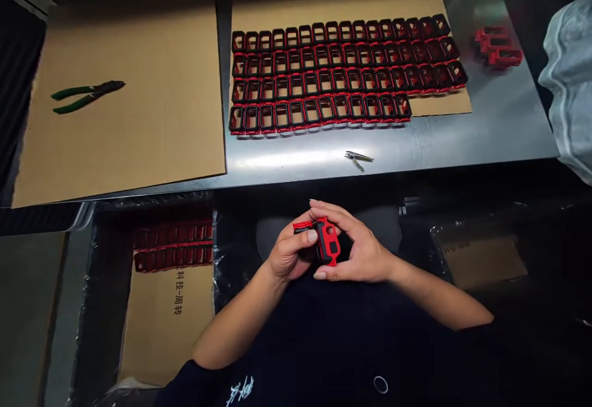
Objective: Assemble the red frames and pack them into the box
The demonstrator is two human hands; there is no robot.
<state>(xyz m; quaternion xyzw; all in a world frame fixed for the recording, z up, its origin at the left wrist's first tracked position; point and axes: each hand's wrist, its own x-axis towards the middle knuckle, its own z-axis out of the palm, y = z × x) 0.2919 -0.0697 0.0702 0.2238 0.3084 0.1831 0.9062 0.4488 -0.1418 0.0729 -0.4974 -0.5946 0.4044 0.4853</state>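
In front of my body, below the bench edge, both hands close around a red-and-black plastic housing (331, 243). My left hand (290, 251) grips its left side, thumb lying across the black rim. At the right side, my right hand (367, 250) has its thumb at the lower end and its fingers over the top. A round hole and a dark square opening show on the housing's red face. Fingers hide part of it, so I cannot tell whether it is one piece or two.
Rows of similar housings (319, 79) stand on cardboard across the steel bench (287, 163). Several red parts (499, 48) sit at the right. Green-handled pliers (87, 94) lie on cardboard at the left, small metal nippers (358, 158) near the edge. A lined box (161, 327) holds more housings.
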